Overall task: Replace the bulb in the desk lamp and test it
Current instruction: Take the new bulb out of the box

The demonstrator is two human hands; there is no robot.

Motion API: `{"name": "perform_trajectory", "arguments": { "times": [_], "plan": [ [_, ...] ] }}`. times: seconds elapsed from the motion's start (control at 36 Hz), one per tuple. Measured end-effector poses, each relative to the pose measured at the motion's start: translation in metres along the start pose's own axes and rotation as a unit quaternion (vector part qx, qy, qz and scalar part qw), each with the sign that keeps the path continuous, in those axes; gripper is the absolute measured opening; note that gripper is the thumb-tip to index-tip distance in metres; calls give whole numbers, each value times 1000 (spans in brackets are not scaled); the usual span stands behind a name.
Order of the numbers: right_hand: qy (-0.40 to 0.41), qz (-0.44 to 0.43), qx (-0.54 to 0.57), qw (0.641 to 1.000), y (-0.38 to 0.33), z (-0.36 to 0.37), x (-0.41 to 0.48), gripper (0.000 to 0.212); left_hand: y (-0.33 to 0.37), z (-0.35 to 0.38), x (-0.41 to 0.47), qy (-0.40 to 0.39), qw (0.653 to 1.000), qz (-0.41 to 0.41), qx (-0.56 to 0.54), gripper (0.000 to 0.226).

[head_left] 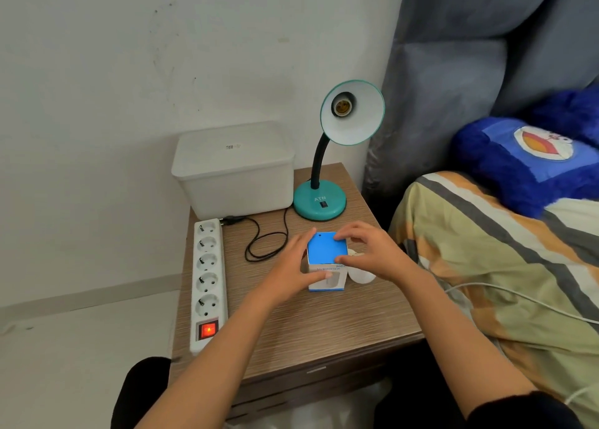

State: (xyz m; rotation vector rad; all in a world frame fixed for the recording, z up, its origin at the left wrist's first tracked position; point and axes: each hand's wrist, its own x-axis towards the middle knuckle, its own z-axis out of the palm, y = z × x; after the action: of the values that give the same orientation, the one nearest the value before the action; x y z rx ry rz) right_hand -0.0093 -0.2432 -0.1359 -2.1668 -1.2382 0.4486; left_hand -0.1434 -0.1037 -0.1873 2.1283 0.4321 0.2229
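Note:
A teal desk lamp [319, 201] stands at the back of the wooden nightstand [324, 325]. Its shade [359, 117] tilts toward me and the socket [341, 105] inside is bare, with no bulb in it. A small blue-topped box [326, 250] stands upright near the middle of the nightstand. My left hand [293, 268] grips its left side, thumb across the front. My right hand [369, 250] touches the box's top flap with its fingertips. A white bulb [361, 274] lies on the wood just right of the box, partly hidden under my right hand.
A white power strip [207, 282] with a lit red switch [207, 330] lies along the nightstand's left edge. The lamp's black cord [262, 243] and plug lie loose beside it. A white lidded tub [233, 169] sits at the back left. A bed with a blue pillow [525, 169] borders the right.

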Motion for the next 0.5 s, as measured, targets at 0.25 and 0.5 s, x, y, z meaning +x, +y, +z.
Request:
{"name": "perform_trajectory", "arguments": {
  "times": [0.25,0.5],
  "plan": [
    [-62,-8,-61,996,-6,-10,8,53,-3,0,3,-6,1000,-6,2,93],
    [-31,-21,-92,995,-3,-4,6,55,-4,-2,4,-14,1000,-9,4,94]
  ]
}}
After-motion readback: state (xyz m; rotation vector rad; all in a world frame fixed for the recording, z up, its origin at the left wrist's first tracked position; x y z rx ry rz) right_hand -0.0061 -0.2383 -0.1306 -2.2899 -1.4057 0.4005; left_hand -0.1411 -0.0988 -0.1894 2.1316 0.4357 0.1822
